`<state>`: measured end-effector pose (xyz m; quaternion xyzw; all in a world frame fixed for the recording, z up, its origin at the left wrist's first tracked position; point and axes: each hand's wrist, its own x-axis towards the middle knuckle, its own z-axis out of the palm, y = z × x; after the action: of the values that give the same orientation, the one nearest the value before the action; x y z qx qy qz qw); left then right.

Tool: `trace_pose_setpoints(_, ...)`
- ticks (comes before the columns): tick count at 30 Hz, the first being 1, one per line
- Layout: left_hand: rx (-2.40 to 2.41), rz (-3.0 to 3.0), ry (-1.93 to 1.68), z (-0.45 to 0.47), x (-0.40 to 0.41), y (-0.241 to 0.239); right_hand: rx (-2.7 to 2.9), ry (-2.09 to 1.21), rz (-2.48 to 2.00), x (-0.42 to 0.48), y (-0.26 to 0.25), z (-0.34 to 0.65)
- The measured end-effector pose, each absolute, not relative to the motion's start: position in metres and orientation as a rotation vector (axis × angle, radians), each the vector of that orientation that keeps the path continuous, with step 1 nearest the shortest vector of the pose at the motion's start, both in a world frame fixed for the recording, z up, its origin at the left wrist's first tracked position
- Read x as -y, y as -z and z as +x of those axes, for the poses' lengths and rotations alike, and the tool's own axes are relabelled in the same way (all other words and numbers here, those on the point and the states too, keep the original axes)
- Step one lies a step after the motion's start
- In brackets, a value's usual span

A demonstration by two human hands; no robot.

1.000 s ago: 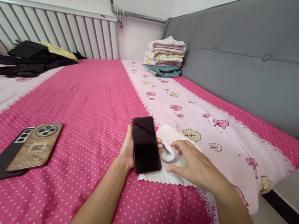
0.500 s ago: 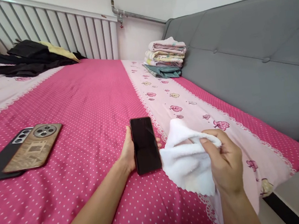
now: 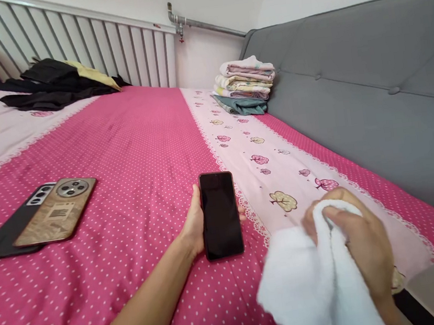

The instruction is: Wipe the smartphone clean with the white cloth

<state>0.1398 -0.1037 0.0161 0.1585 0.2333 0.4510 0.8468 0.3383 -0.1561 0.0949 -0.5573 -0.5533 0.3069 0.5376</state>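
Observation:
My left hand point(image 3: 193, 223) grips a black phone point(image 3: 220, 214) by its edges, screen up and dark, resting on the pink dotted bedsheet point(image 3: 139, 140). My right hand point(image 3: 363, 242) is closed on a white fluffy cloth point(image 3: 311, 283), lifted off the bed at the lower right, clear of the phone. The cloth hangs down in front of my wrist.
Two more phones point(image 3: 52, 211) lie back-up on the sheet at the left, one overlapping the other. A pile of folded clothes point(image 3: 245, 85) sits at the far right by the grey padded headboard point(image 3: 370, 91). Dark clothing point(image 3: 49, 85) lies at the far left.
My right hand gathered the white cloth from beside the phone, lifted it off the bed and carried it right and toward me. The left hand kept holding the phone.

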Motion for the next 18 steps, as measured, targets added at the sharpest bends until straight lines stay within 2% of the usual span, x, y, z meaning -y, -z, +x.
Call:
trace_pose_setpoints(3,-0.493,0.345,-0.955,0.139,0.103,-0.013,1.438,-0.056,-1.714,0.164,-0.1,0.345)
trace_pose_setpoints(6,-0.47,0.381,-0.917,0.144,0.104,-0.012,1.568,0.244,-1.793,0.156,-0.088,0.338)
trace_pose_setpoints(9,-0.446,0.415,-0.838,0.151,0.107,-0.012,1.702,0.188,-1.716,0.133,-0.063,0.325)
trace_pose_setpoints(14,-0.423,0.389,-0.85,0.157,0.109,-0.012,1.837,-0.159,-1.406,0.114,-0.033,0.306)
trace_pose_setpoints(18,-0.419,0.408,-0.848,0.155,0.107,-0.011,1.721,-0.089,-1.268,0.118,-0.033,0.299)
